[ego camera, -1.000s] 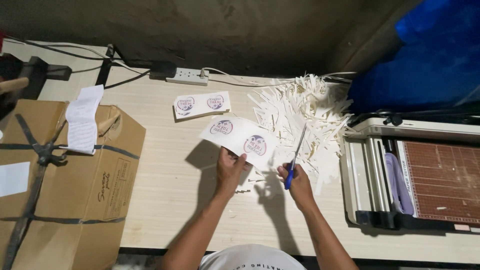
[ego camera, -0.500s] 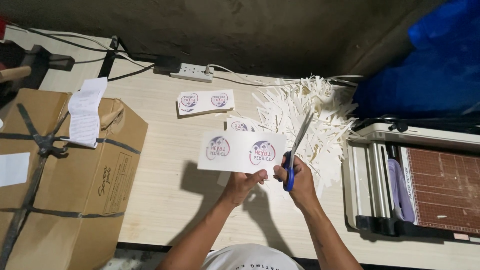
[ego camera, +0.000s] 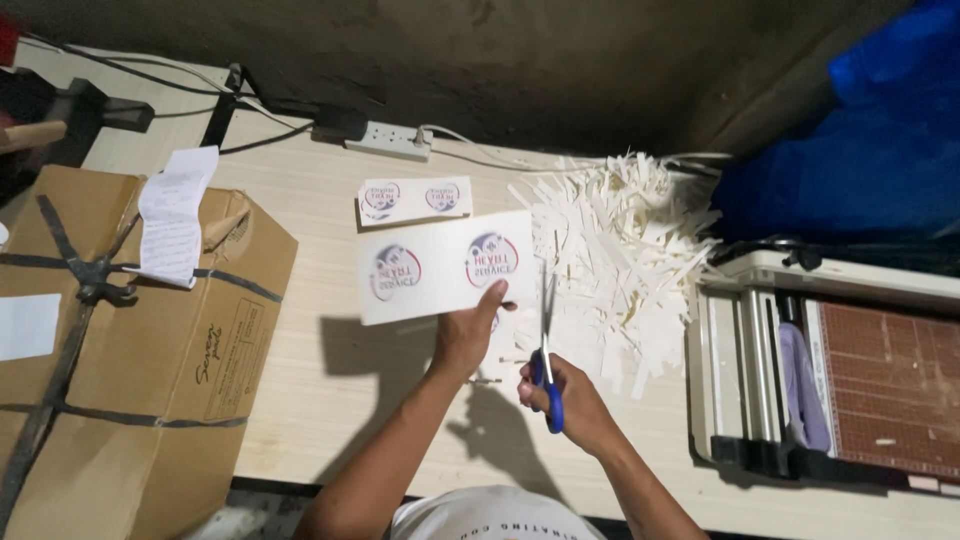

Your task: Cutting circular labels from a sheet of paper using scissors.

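two hands: left hand (ego camera: 467, 335) now pinches the label sheet (ego camera: 445, 265) flatter, right hand (ego camera: 570, 400) grips scissors (ego camera: 547, 345) upright.

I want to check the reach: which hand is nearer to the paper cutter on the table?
Right. The right hand, holding the blue-handled scissors, is closer to the paper cutter. The left hand holds the printed sheet, farther left.

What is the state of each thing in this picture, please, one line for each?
White printed sheet with two round logos: held up by left hand.
Blue-handled scissors: in right hand, blades at the sheet's right edge.
Brown cardboard box: closed, strapped.
White paper strips: piled loose.
Paper trimmer: lying flat, untouched.
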